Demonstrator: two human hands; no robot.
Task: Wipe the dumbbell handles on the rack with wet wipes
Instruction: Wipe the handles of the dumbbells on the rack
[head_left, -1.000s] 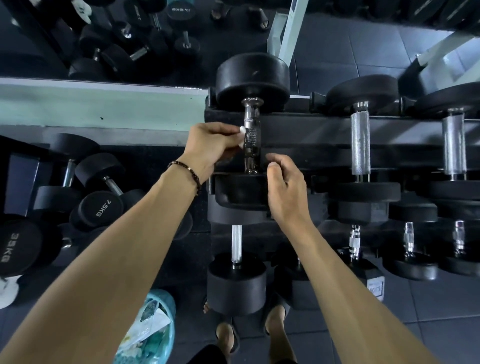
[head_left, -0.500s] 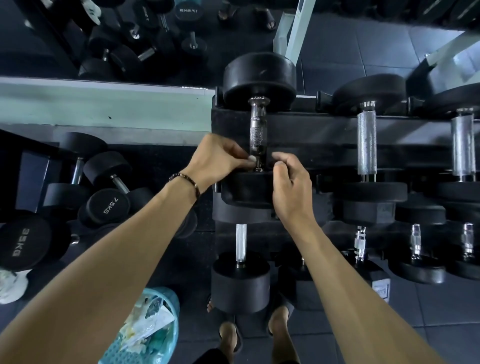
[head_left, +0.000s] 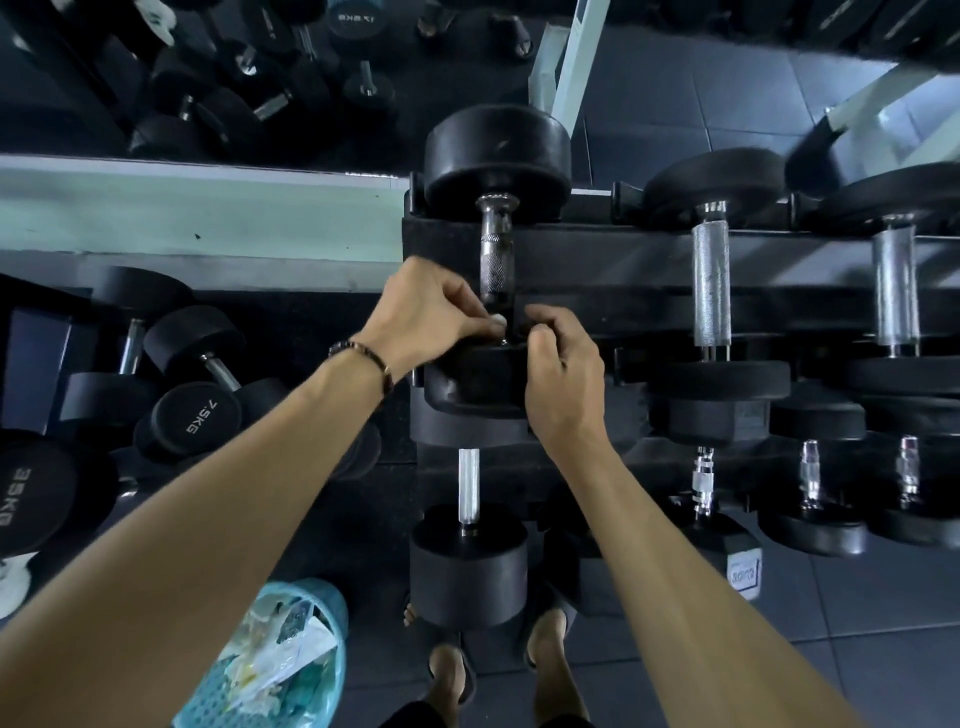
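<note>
Chrome shows on the handle of the dumbbell you are working on, which lies at the left end of the rack, its far weight above the rail and its near weight under your hands. Left of that dumbbell the rack stops at a square edge; beyond it lie a pale ledge and, lower down, loose dumbbells on the floor. Right of it there is a bare stretch of rail before the next dumbbell's silver handle, with a further one past that. Below it, on the lower tier, another dumbbell stands just in front of your sandalled feet, and a teal basket of wrappers sits on the floor to the lower left.

Your left hand reaches in from the left with its fingers curled, pinching a small white wet wipe against the bottom of the handle, just above the near weight. A beaded bracelet circles that wrist. Your right hand comes in from the right, fingers curled at the same end of the handle; whether they grip the handle or the wipe, you cannot tell from here. Both forearms stretch straight out, converging on the dumbbell.
</note>
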